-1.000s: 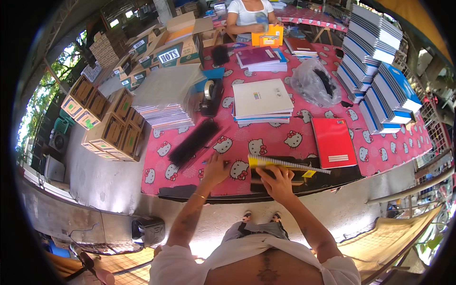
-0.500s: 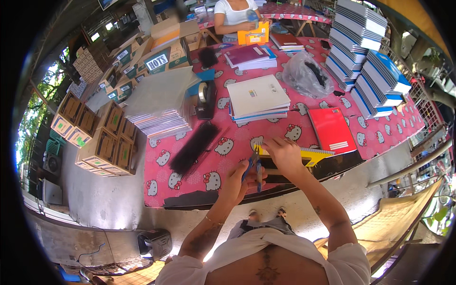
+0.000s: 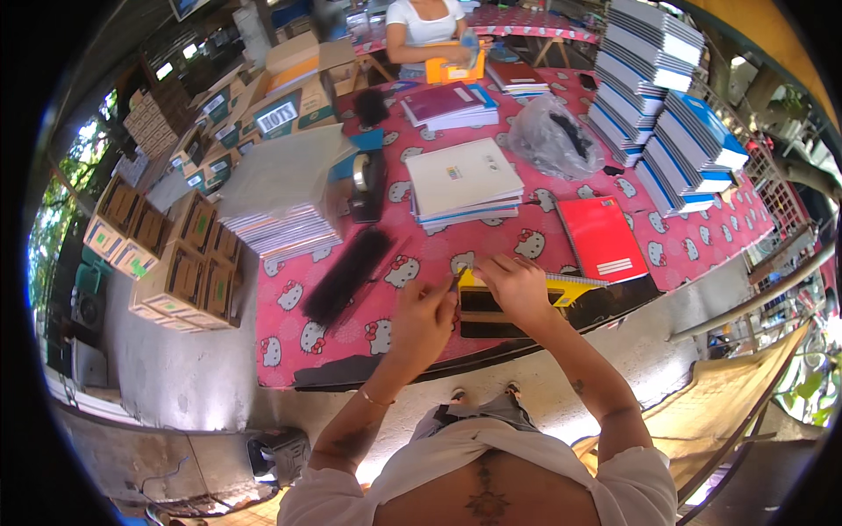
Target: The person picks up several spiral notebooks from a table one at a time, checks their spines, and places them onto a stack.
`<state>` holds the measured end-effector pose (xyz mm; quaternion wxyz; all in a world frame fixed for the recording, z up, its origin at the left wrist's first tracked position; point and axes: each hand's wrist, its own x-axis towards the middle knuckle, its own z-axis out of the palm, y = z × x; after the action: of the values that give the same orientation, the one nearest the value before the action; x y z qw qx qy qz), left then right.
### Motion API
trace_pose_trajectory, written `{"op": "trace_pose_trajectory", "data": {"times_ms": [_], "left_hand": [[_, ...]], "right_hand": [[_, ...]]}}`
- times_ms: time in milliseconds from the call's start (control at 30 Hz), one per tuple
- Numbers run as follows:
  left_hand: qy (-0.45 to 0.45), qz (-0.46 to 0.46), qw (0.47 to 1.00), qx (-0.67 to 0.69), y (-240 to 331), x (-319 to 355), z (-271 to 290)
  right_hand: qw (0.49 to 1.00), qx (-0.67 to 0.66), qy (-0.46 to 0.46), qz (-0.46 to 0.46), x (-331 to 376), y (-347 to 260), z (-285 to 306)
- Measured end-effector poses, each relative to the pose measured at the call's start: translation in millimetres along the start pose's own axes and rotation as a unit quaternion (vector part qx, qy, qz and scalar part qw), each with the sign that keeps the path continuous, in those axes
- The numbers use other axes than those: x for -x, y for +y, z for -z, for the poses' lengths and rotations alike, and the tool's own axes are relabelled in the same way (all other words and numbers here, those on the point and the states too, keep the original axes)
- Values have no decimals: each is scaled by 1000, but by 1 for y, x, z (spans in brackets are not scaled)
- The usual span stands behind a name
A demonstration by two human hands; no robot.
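In my left hand (image 3: 424,320), closed, are blue-handled pliers; the dark jaws (image 3: 457,279) poke out past my fingers, while the handles are now mostly hidden behind them. The jaws are by the left end of a yellow spiral notebook (image 3: 574,287). My right hand (image 3: 517,285) pinches that same end of the notebook, covering part of its bound edge. The notebook stands along a black wooden frame (image 3: 487,323) at the table's near edge. Beyond it lies a red spiral notebook (image 3: 605,237), flat on the table.
A pile of black coils (image 3: 349,273) lies left of my hands, below a tape dispenser (image 3: 368,184). White notebooks (image 3: 465,180), a plastic bag (image 3: 553,140) and tall notebook stacks (image 3: 645,83) stand farther off. Across the table, a person (image 3: 430,35) handles a yellow-orange item.
My left hand has turned, so the pliers' blue handles are now hidden behind its fingers. My right hand keeps its place at the notebook's end. The whole view has shifted slightly.
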<state>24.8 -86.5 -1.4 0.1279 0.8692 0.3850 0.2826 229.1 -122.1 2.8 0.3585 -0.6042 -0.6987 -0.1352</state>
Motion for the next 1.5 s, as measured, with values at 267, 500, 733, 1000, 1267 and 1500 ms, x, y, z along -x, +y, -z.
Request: {"op": "trace_pose_trajectory", "data": {"times_ms": [267,500,733,1000,1267,1500], "left_hand": [[-44,37,995,-87,-114,73,-66],[85,106,990,25,-103,8,-71],[74,51,996,-10,-67,-74,-84],[58,-69,993,-71,-64,-173,-116],[-34,-173,982,-73,-104,-219,-167],[-110,-56,988,88,-94,-240,-146]], "right_hand": [[983,-20,-99,-150,33,91,99],[855,-320,114,-393,31,292,160],[875,22,-68,-478,134,444,28],[849,-171,-92,-491,129,449,27],[944,-22,48,-326,82,374,42],[931,-254,-67,-253,36,291,-50]]}}
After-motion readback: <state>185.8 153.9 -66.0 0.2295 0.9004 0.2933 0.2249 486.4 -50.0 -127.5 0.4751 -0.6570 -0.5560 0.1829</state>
